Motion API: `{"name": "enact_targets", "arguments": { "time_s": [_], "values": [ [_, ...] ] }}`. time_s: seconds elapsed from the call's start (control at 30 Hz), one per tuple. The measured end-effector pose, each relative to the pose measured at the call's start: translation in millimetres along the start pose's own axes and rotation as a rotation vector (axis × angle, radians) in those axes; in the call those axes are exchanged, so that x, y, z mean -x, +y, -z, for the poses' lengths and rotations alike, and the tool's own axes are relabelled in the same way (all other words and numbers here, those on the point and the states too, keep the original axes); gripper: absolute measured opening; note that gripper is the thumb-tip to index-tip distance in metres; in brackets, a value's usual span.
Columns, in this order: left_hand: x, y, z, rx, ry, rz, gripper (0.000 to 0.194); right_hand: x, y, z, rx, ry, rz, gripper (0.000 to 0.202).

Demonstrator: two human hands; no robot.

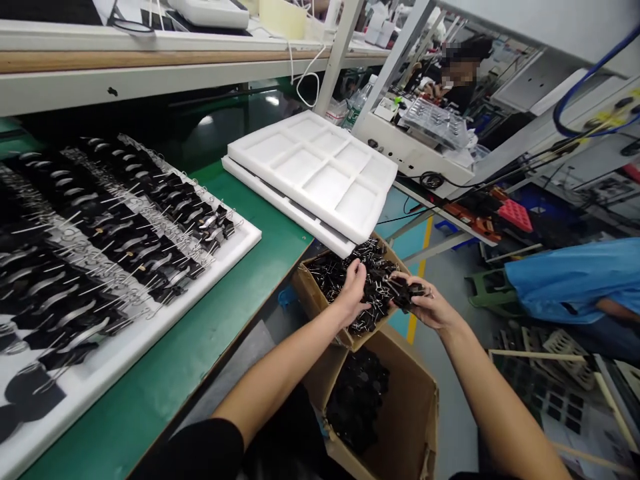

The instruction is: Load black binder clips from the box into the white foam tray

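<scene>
Both my hands are over a cardboard box (313,301) full of black binder clips (373,260) with silver wire handles. My right hand (433,305) is closed round several black clips (401,292). Over the box's left part is my left hand (354,293), its thumb and fingers apart, with nothing visible between them. On the green table (220,317) at the left, a white foam tray (250,233) holds rows of black clips with their handles sticking out. White foam trays with square recesses (320,170) are stacked at the table's far end, overhanging the box.
Below the clip box is a second open cardboard box (407,407) with black pieces inside. A white metal post (337,60) rises behind the foam trays. A person in blue (555,280) is at the right, beside a green stool (493,290). Another person sits farther back.
</scene>
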State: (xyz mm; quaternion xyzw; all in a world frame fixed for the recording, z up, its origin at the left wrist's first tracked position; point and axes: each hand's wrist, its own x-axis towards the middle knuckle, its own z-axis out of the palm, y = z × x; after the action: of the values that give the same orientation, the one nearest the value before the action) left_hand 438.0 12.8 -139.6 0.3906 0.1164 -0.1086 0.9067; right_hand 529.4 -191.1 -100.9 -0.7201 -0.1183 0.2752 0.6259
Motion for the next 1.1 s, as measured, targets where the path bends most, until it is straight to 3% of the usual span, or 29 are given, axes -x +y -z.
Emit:
{"name": "enact_targets", "arguments": {
  "time_s": [0.1,0.23,0.37,0.43,0.5,0.6,0.67,0.77,0.87,0.97,1.03,1.1],
  "values": [
    [6,7,-11.1,0.07,-0.059,0.037,0.073,9,0,-26,0.17,0.018,0.024,0.048],
    [47,38,-26.6,0.187,0.155,-0.018,0.05,16,-24,-70,0.409,0.04,0.172,0.045],
    [108,111,-37.2,0.252,0.255,-0.219,0.035,22,-94,-138,0.463,0.006,0.428,0.035],
    [148,155,-31.1,0.217,0.28,-0.379,0.034,24,-136,-186,0.48,-0.055,0.593,0.026],
    [194,196,-14.1,0.118,0.32,-0.563,0.031,24,-172,-243,0.421,-0.168,0.735,0.023],
    [276,239,31.4,-0.071,0.471,-0.816,0.03,22,-200,-348,0.327,-0.354,0.943,0.024],
    [337,251,73.2,-0.124,0.595,-0.938,0.035,28,-197,-428,0.268,-0.47,1.078,0.026],
    [429,242,146.7,-0.114,0.761,-1.052,0.041,59,-164,-547,0.094,-0.593,1.189,0.03],
    [510,210,221.4,0.002,0.902,-1.045,0.061,110,-115,-645,0.145,-0.632,1.03,0.033],
    [568,174,282.1,0.056,1.042,-0.934,0.078,149,-76,-705,0.392,-0.767,0.807,0.035],
    [591,156,309.9,0.018,1.1,-0.899,0.08,159,-61,-725,0.532,-0.892,0.765,0.043],
    [601,143,327.3,-0.107,1.118,-0.878,0.075,157,-53,-729,0.693,-1.0,0.843,0.058]
  ]
}}
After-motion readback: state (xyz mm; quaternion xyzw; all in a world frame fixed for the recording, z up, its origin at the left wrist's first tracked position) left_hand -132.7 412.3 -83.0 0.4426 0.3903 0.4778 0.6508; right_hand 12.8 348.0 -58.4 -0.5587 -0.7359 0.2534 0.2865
